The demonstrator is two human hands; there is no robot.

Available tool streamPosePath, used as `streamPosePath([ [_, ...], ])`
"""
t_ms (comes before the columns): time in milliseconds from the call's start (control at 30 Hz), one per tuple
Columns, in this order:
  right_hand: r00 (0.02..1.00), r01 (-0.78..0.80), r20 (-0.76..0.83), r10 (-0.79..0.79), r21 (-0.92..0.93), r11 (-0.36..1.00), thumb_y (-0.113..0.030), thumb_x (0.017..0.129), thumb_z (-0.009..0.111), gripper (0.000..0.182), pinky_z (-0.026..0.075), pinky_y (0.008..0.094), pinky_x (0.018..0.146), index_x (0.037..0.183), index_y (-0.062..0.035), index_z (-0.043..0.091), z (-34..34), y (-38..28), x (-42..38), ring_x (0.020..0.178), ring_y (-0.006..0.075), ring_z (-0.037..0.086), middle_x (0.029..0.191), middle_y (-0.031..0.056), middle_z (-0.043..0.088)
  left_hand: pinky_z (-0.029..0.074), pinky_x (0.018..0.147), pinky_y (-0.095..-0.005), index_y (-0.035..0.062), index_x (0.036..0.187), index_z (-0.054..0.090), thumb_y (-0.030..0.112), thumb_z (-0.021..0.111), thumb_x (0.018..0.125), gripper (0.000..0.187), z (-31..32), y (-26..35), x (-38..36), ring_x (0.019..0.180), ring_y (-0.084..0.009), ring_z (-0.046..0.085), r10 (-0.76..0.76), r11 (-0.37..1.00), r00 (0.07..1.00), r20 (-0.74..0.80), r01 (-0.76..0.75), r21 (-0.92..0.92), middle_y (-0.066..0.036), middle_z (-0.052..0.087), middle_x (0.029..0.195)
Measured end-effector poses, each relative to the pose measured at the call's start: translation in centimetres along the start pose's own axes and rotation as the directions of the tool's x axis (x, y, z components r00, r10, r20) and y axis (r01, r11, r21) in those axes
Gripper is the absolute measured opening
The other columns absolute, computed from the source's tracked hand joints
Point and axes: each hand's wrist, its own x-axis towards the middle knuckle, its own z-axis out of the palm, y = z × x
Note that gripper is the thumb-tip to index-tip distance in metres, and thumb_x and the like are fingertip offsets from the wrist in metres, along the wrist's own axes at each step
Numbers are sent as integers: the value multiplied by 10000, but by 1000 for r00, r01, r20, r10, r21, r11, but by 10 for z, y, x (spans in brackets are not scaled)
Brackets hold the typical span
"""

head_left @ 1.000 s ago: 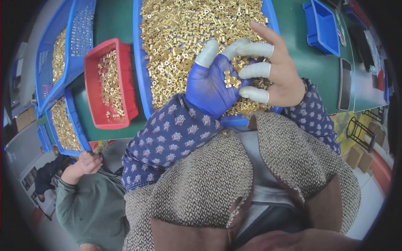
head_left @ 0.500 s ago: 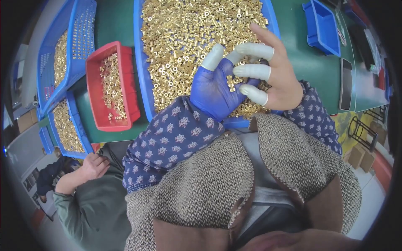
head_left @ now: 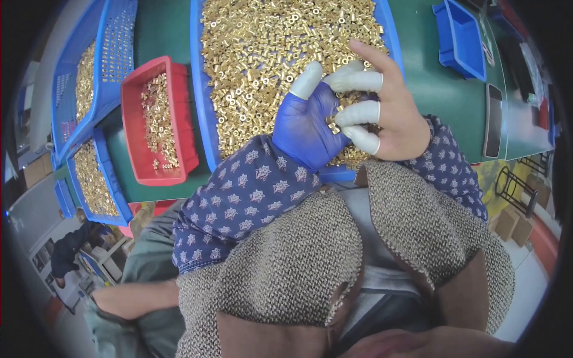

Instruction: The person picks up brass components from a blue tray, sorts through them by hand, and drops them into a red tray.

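Note:
My left hand (head_left: 310, 122), in a blue glove with a pale thumb cover, is turned palm up over the large blue tray (head_left: 206, 119) of small brass fittings (head_left: 262, 65). A few brass pieces (head_left: 334, 124) lie at its palm and fingers, partly hidden. My right hand (head_left: 388, 110), with pale covers on several fingers, reaches over from the right. Its covered fingertips are curled onto the brass pieces, while its index finger points up and away. The two hands touch or nearly touch.
To the left are a red bin (head_left: 130, 131) of brass parts, a blue perforated basket (head_left: 119, 59) and a smaller blue bin (head_left: 119, 197). A blue bin (head_left: 459, 39) and a phone (head_left: 493, 119) are at the right. A co-worker's arm (head_left: 137, 298) shows lower left.
My right fingers have shifted slightly left and closed over the brass pieces, which show less now. The co-worker's hand has left the blue bin's edge, and their arm is lower.

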Motion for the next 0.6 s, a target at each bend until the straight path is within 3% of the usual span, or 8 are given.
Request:
streamPosePath([
  [100, 997, 76, -14, -76, 67, 995, -97, 744, 526, 94, 375, 471, 840, 809, -161, 550, 3, 2, 0, 1193, 379, 265, 1109, 76, 473, 265, 527, -228, 131, 1132, 453, 460, 342, 859, 442, 2, -2, 0, 578, -66, 311, -28, 1000, 996, 79, 29, -10, 89, 348, 799],
  [200, 998, 60, -21, -59, 65, 996, -231, 784, 548, 69, 289, 515, 922, 838, -188, 556, 0, -1, 0, 1167, 423, 283, 1101, 70, 480, 293, 537, -252, 110, 1212, 394, 477, 309, 859, 516, -18, -3, 10, 683, -89, 380, -66, 993, 901, 430, 100, -58, 28, 436, 969],
  [300, 998, 50, -50, -49, 7, 999, -204, 757, 599, 85, 327, 502, 908, 813, -157, 554, 1, -3, 1, 1157, 429, 302, 1077, 54, 481, 274, 481, -189, 127, 1237, 327, 453, 363, 852, 505, -10, -8, 10, 567, -56, 291, -35, 987, 927, 373, 90, -130, 82, 338, 803],
  [400, 999, 23, -48, -25, -38, 999, -153, 764, 579, 83, 349, 493, 890, 840, -170, 550, 1, -1, 0, 1145, 419, 322, 1075, 66, 489, 285, 499, -214, 113, 1089, 440, 376, 363, 882, 344, -8, -7, 10, 595, -70, 346, -79, 942, 974, 214, 143, -304, 71, 366, 777],
  [433, 998, 9, -54, -11, -34, 999, -146, 760, 585, 89, 343, 493, 894, 841, -167, 555, 1, -1, 0, 1150, 413, 318, 1068, 67, 491, 298, 501, -210, 108, 1052, 453, 356, 383, 879, 311, -3, -5, 7, 617, -67, 371, -67, 955, 988, 137, 104, -279, 64, 391, 781],
  [500, 996, -47, -79, 45, -19, 999, -118, 745, 607, 113, 320, 493, 911, 847, -155, 574, 1, -2, 0, 1170, 391, 303, 1042, 72, 498, 352, 513, -193, 88, 902, 507, 278, 460, 867, 198, 6, -1, 1, 702, -55, 471, 5, 988, 986, -168, -31, -149, 34, 491, 797],
  [600, 996, -73, -60, 71, -31, 997, -91, 723, 629, 187, 312, 492, 923, 882, -159, 559, 1, -3, 3, 1161, 380, 324, 1074, 81, 511, 341, 513, -171, 27, 1081, 477, 259, 414, 885, 310, 7, -4, 0, 692, -63, 427, 70, 989, 981, -181, -91, -113, 7, 460, 835],
])
